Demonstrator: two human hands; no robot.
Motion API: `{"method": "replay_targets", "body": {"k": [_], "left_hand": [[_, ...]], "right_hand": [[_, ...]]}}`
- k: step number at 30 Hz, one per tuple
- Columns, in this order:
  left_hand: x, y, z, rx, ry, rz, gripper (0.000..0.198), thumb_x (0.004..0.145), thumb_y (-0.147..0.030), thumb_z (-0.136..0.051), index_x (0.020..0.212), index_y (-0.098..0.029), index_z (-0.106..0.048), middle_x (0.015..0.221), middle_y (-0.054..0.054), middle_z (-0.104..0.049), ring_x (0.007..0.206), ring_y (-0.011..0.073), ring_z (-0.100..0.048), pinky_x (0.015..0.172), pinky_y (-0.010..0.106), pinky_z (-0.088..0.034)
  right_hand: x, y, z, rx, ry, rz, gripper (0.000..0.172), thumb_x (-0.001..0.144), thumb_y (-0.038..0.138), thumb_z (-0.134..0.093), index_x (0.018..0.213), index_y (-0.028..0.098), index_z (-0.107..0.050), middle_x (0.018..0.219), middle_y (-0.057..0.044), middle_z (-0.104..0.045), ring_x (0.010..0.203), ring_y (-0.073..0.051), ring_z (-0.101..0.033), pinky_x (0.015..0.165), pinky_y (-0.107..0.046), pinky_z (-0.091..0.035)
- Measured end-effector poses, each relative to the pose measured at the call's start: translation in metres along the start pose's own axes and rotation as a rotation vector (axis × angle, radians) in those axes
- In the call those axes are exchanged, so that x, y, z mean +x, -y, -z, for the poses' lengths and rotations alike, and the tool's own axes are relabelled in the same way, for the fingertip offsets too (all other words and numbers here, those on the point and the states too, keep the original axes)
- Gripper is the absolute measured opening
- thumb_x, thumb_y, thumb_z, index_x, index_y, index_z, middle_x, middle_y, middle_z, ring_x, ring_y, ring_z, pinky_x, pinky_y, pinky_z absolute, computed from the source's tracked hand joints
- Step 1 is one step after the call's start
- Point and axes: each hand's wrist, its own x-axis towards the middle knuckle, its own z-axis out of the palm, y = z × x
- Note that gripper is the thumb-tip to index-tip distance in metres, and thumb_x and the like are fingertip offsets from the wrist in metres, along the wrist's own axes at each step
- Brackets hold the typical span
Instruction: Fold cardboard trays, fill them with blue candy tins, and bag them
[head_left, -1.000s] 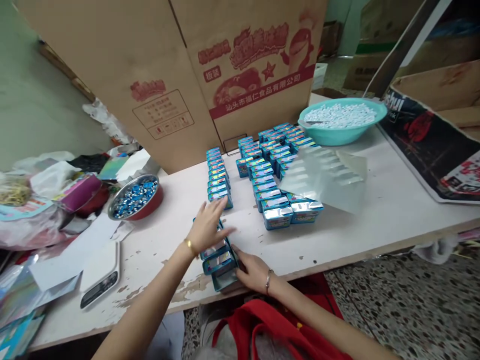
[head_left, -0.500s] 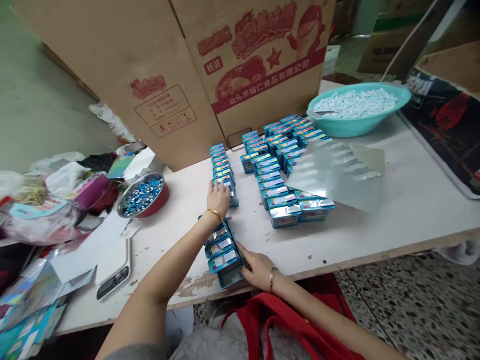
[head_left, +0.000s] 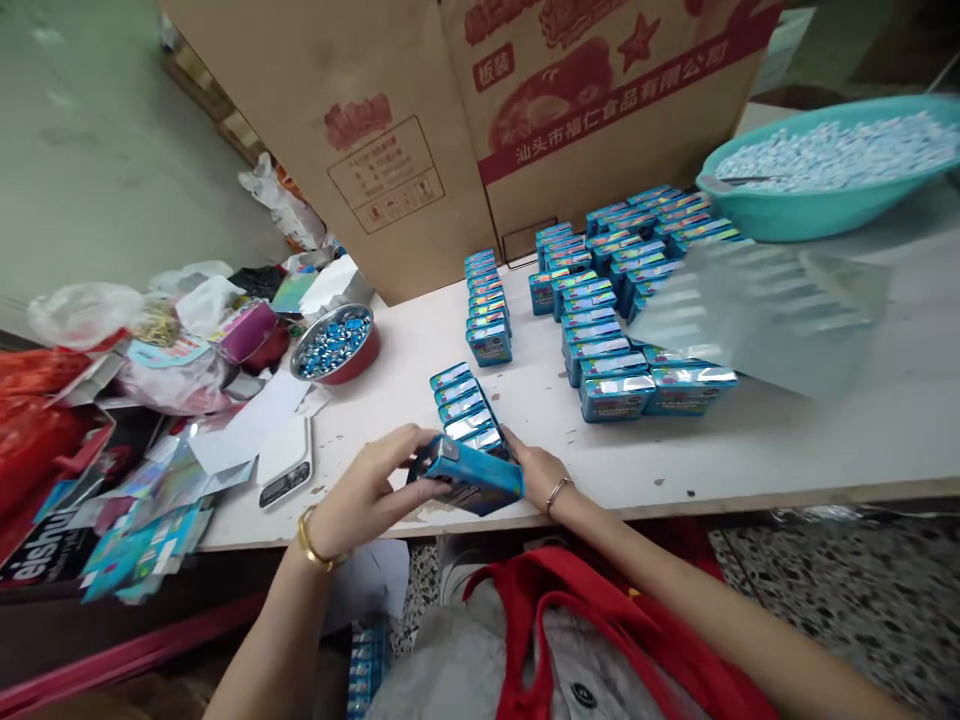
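My left hand (head_left: 367, 492) and my right hand (head_left: 538, 468) grip the two ends of a blue carton (head_left: 469, 478) at the table's near edge. The carton is tilted and holds a short row of small blue tins (head_left: 463, 402). Further back on the white table (head_left: 787, 440) stand a single line of tins (head_left: 487, 300) and a wider block of tins (head_left: 611, 290). A clear plastic sheet (head_left: 750, 310) lies over the right part of that block.
A large cardboard box (head_left: 420, 130) stands behind the tins. A teal basin of white pieces (head_left: 832, 175) sits at the back right. At the left are a metal bowl of blue wrapped sweets (head_left: 335, 343), a small white scale (head_left: 285, 462) and a heap of bags and packets (head_left: 142, 380).
My left hand came back from the single line of tins and took hold of the carton's left end. The carton is now lifted and tilted at the table edge. The camera has swung left.
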Motion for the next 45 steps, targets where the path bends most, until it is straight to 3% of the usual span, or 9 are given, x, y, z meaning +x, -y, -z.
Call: {"method": "replay_targets", "body": {"k": [9, 21, 24, 27, 31, 34, 37, 41, 45], "left_hand": [[-0.010, 0.034, -0.085, 0.338, -0.118, 0.108, 0.034, 0.089, -0.027, -0.052, 0.121, -0.019, -0.044, 0.098, 0.006, -0.058, 0.090, 0.0197, -0.057, 0.077, 0.033, -0.049], [0.001, 0.019, -0.109, 0.636, 0.000, 0.084, 0.037, 0.088, -0.031, -0.052, 0.122, -0.015, -0.050, 0.095, 0.010, -0.057, 0.086, 0.0237, -0.055, 0.071, 0.036, -0.049], [0.002, 0.025, -0.114, 0.664, -0.046, 0.112, 0.043, 0.086, -0.031, -0.056, 0.127, -0.020, -0.051, 0.106, 0.012, -0.060, 0.100, 0.0269, -0.056, 0.086, 0.043, -0.046], [0.001, 0.039, -0.120, 0.676, -0.161, 0.054, 0.047, 0.087, -0.029, -0.054, 0.134, -0.025, -0.047, 0.135, 0.012, -0.050, 0.129, 0.0313, -0.041, 0.109, 0.052, -0.027], [0.009, 0.053, -0.127, 0.615, -0.235, -0.009, 0.052, 0.089, -0.030, -0.051, 0.140, -0.029, -0.039, 0.144, 0.010, -0.043, 0.140, 0.0327, -0.024, 0.112, 0.059, -0.009], [0.019, 0.046, -0.121, 0.513, -0.328, -0.016, 0.061, 0.088, -0.035, -0.053, 0.144, -0.027, -0.031, 0.147, 0.013, -0.037, 0.141, 0.0344, -0.021, 0.111, 0.062, -0.008], [0.031, 0.029, -0.111, 0.352, -0.411, -0.026, 0.063, 0.088, -0.031, -0.053, 0.145, -0.026, -0.027, 0.147, 0.013, -0.036, 0.140, 0.0320, -0.024, 0.112, 0.059, -0.018], [0.051, 0.011, -0.113, 0.221, -0.377, -0.058, 0.050, 0.088, -0.027, -0.053, 0.136, -0.029, -0.040, 0.146, 0.011, -0.037, 0.138, 0.0313, -0.029, 0.109, 0.057, -0.028], [0.073, 0.005, -0.131, 0.183, -0.345, -0.153, 0.047, 0.088, -0.022, -0.052, 0.133, -0.027, -0.041, 0.144, 0.012, -0.039, 0.137, 0.0308, -0.032, 0.109, 0.058, -0.029]], "right_hand": [[-0.003, -0.029, -0.008, 0.250, 0.032, 0.231, 0.065, 0.083, 0.019, -0.037, 0.147, 0.020, -0.026, 0.123, -0.007, -0.063, 0.107, -0.022, -0.062, 0.088, -0.034, -0.049], [-0.003, -0.045, -0.008, 0.358, 0.091, 0.294, 0.060, 0.085, 0.023, -0.038, 0.144, 0.015, -0.034, 0.132, -0.009, -0.056, 0.118, -0.023, -0.056, 0.100, -0.040, -0.043], [-0.005, -0.039, -0.009, 0.362, 0.067, 0.262, 0.060, 0.084, 0.020, -0.040, 0.143, 0.015, -0.036, 0.129, -0.009, -0.058, 0.116, -0.024, -0.056, 0.099, -0.040, -0.044], [-0.011, -0.027, -0.003, 0.362, 0.023, 0.275, 0.056, 0.084, 0.016, -0.039, 0.140, 0.017, -0.041, 0.126, -0.008, -0.061, 0.113, -0.021, -0.058, 0.096, -0.036, -0.046], [-0.013, -0.018, 0.043, 0.237, -0.114, 0.352, 0.041, 0.091, 0.029, -0.043, 0.129, 0.017, -0.052, 0.105, -0.009, -0.068, 0.093, -0.019, -0.063, 0.083, -0.031, -0.049], [-0.006, -0.039, 0.116, 0.036, -0.468, 0.339, 0.035, 0.092, 0.039, -0.045, 0.110, 0.014, -0.061, 0.097, -0.011, -0.065, 0.091, -0.020, -0.058, 0.084, -0.032, -0.045], [0.006, -0.087, 0.196, -0.255, -0.719, 0.101, 0.031, 0.089, 0.043, -0.050, 0.096, 0.016, -0.062, 0.100, -0.012, -0.062, 0.100, -0.025, -0.052, 0.090, -0.038, -0.038], [0.022, -0.153, 0.253, -0.446, -0.514, -0.185, 0.033, 0.078, 0.052, -0.062, 0.083, 0.019, -0.062, 0.090, -0.008, -0.062, 0.091, -0.026, -0.051, 0.079, -0.036, -0.038], [0.030, -0.182, 0.256, -0.469, -0.349, -0.153, 0.029, 0.086, 0.049, -0.051, 0.081, 0.022, -0.063, 0.091, -0.006, -0.063, 0.088, -0.023, -0.050, 0.075, -0.033, -0.034]]}}
